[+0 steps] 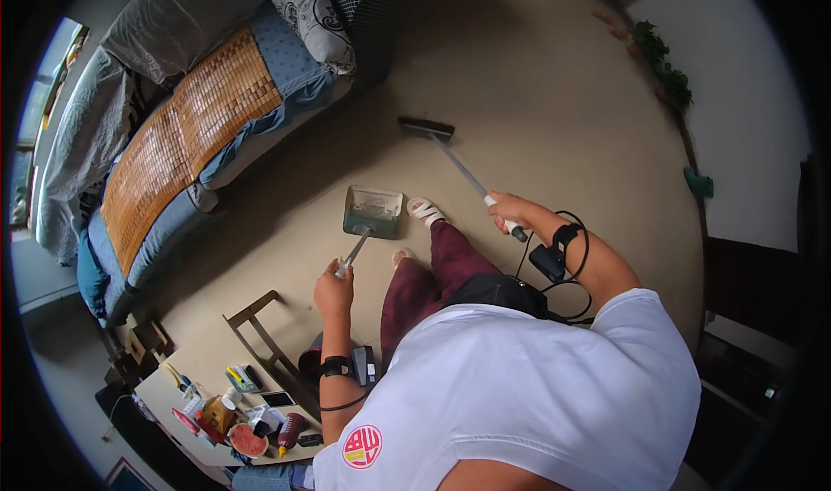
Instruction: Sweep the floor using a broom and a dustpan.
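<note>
My left hand [335, 289] is closed around the handle of a long-handled dustpan [371, 223]. The green pan rests on the tiled floor with its open mouth facing away from me, and some debris shows inside it. In my right hand [508, 212] is the white and grey grip of a broom [464, 169]. Its dark bristle head [426, 128] meets the floor beyond the dustpan, a little to the right. A gap of bare floor separates the bristles from the pan. My sandalled foot [425, 212] stands just right of the dustpan.
A sofa [243, 156] with a bamboo mat [188, 143] runs along the left. At lower left stand a cluttered table [195, 367] and a wooden stool or bench [260, 325]. Potted plants [662, 62] line the right wall. Black cables [584, 257] hang by my right arm.
</note>
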Available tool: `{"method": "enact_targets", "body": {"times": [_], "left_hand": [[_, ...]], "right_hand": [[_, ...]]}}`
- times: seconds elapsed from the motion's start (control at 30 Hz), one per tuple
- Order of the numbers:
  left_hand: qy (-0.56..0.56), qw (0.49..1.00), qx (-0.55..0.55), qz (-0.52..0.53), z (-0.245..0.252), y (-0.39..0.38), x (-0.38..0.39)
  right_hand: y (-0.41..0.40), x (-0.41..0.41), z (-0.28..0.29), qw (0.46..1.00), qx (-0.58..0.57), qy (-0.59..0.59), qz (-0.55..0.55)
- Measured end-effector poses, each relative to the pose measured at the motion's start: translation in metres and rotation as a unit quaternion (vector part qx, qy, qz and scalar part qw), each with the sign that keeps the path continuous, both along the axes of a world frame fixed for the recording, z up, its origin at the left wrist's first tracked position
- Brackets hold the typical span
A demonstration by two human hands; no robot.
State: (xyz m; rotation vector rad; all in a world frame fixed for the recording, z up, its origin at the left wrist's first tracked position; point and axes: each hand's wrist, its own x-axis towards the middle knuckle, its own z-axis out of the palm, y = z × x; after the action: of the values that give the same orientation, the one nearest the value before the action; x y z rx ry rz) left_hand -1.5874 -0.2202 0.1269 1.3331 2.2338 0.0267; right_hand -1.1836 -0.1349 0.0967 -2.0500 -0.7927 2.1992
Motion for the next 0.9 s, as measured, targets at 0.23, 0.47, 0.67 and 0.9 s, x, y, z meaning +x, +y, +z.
{"method": "enact_targets", "body": {"times": [0.23,0.47,0.67,0.9], "left_hand": [[-0.017,0.999,0.025,-0.043,-0.004,0.006,-0.011],[-0.050,0.997,0.028,-0.060,-0.013,-0.001,-0.037],[-0.059,0.989,-0.001,-0.135,0.004,0.003,-0.011],[-0.055,0.974,0.005,-0.221,0.000,0.012,0.030]], "right_hand": [[-0.092,-0.029,0.072,0.982,-0.121,0.123,-0.070],[-0.112,0.017,0.089,0.983,-0.068,0.103,-0.135],[-0.089,0.024,0.029,0.988,0.050,0.032,-0.140],[-0.139,0.004,0.023,0.989,0.029,-0.022,-0.142]]}}
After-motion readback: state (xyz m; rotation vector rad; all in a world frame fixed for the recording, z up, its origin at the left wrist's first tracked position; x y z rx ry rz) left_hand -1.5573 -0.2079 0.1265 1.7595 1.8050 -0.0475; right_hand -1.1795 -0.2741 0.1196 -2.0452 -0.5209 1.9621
